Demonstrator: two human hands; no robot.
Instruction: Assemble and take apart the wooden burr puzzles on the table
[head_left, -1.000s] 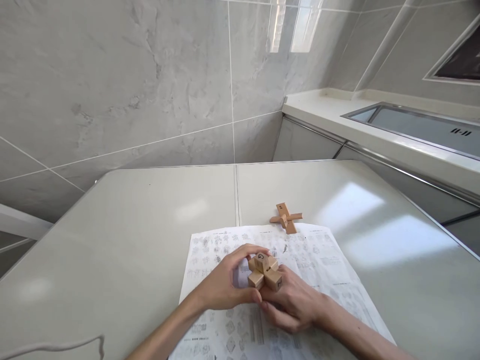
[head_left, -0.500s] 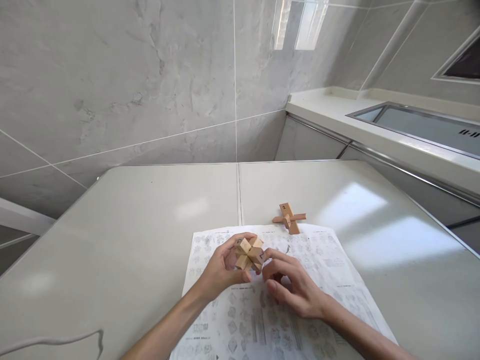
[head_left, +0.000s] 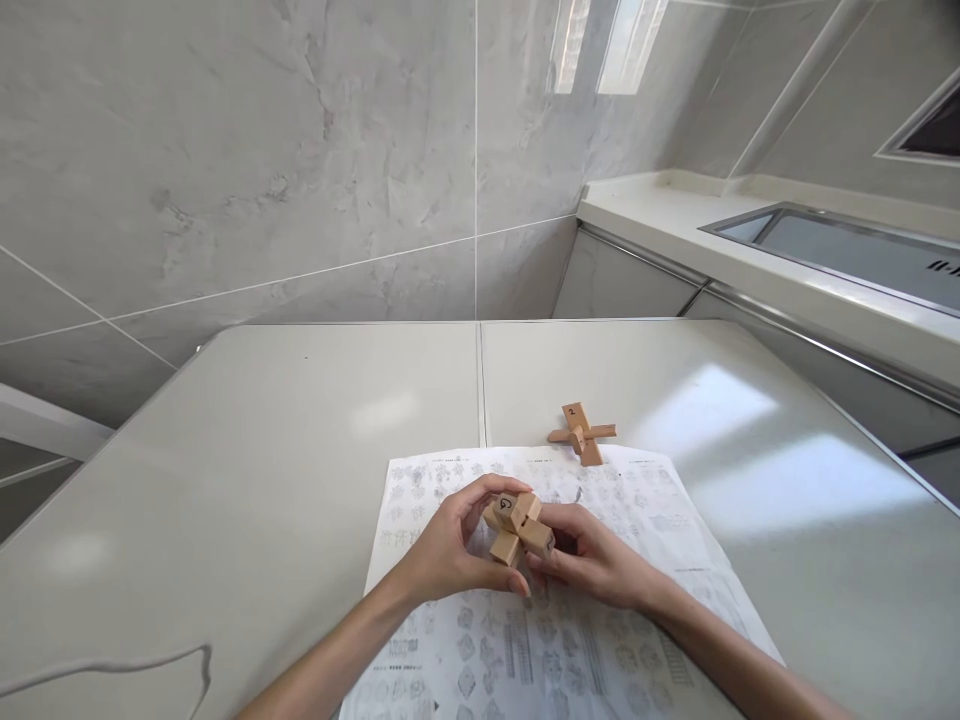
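A light wooden block puzzle (head_left: 519, 527) with pen marks on its ends is held above a printed sheet (head_left: 480, 640). My left hand (head_left: 457, 550) curves round its left side, thumb below and fingers behind. From the right, my right hand (head_left: 592, 555) grips the puzzle, with its thumb and fingers at the right-hand blocks; some fingertips are hidden. Beyond the sheet's top edge lies a second wooden piece (head_left: 583, 436), cross-shaped and marked 2, touched by neither hand.
The pale table (head_left: 247, 480) has a seam down its middle. A grey cord (head_left: 112, 664) lies at the lower left. Behind the table stands a grey tiled wall (head_left: 300, 150); at the right, a white counter (head_left: 645, 215) holds a glass-topped panel (head_left: 847, 250).
The puzzle has turned and shifted slightly right and down, showing a different marked end. My right hand has closed in on its right side. The view has moved slightly.
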